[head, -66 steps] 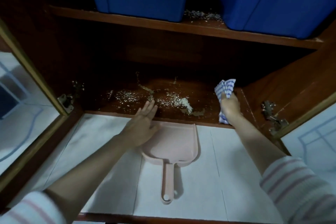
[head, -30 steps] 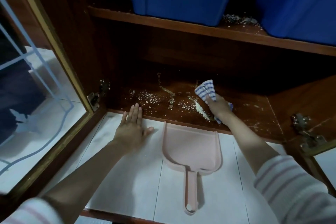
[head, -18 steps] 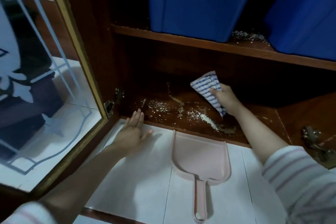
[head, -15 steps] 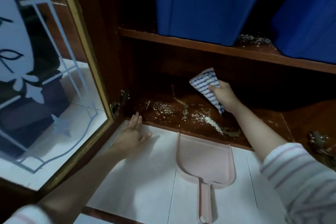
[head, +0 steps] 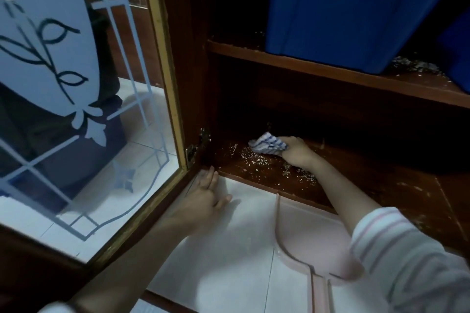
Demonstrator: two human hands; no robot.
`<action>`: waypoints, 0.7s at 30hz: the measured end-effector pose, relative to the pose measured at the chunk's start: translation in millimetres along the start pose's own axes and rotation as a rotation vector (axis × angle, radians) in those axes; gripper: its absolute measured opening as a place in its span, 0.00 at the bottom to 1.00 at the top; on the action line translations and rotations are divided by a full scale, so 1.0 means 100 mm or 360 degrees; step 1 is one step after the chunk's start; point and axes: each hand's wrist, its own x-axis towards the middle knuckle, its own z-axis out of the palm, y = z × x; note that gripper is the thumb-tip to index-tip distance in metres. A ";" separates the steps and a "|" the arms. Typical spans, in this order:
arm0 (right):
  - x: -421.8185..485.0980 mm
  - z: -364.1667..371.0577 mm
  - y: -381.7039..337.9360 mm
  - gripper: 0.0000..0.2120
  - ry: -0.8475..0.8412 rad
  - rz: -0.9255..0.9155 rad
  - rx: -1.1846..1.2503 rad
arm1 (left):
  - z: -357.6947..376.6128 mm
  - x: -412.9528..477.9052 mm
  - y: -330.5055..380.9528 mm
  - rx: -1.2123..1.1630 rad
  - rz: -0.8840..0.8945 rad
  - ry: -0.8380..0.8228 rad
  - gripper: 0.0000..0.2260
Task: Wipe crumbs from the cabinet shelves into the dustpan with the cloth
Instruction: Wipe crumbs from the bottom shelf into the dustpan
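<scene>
Right hand (head: 296, 154) grips cloth (head: 267, 146) over crumbs (head: 254, 159); left hand (head: 203, 201) flat.

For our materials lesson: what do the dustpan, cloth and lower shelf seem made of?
The dustpan looks like matte pink plastic, with a moulded raised rim. The cloth is woven fabric: blue-and-white stripes, crumpled folds. The shelf seems varnished wood, reddish brown with slight sheen.
</scene>
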 end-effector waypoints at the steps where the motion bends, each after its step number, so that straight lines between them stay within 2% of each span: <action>1: 0.00 -0.01 0.01 0.13 -0.0021 -0.0010 -0.0093 | -0.01 0.00 0.01 0.0002 0.0011 -0.0005 0.30; 4: -0.02 -0.09 0.00 0.09 -0.0032 0.0060 -0.0137 | -0.04 0.00 0.03 0.0022 0.0037 0.0003 0.28; 8: -0.02 -0.18 -0.07 0.14 0.0251 0.0080 0.0212 | -0.06 0.01 0.02 -0.0010 0.0047 0.0043 0.30; 10: 0.01 -0.18 -0.17 0.11 0.0335 0.0005 0.0327 | -0.06 0.02 0.02 0.0002 0.0062 0.0053 0.30; 14: 0.15 -0.03 -0.39 0.06 0.0352 -0.0148 0.0345 | -0.08 0.02 0.00 0.0033 0.0100 0.0074 0.27; 17: 0.30 0.14 -0.49 0.07 0.0290 -0.0258 0.0193 | -0.11 -0.02 -0.02 0.0021 0.0119 0.0107 0.29; 21: 0.44 0.31 -0.61 0.08 0.0178 -0.0270 0.0229 | -0.14 -0.09 -0.04 0.0008 0.0094 0.0102 0.30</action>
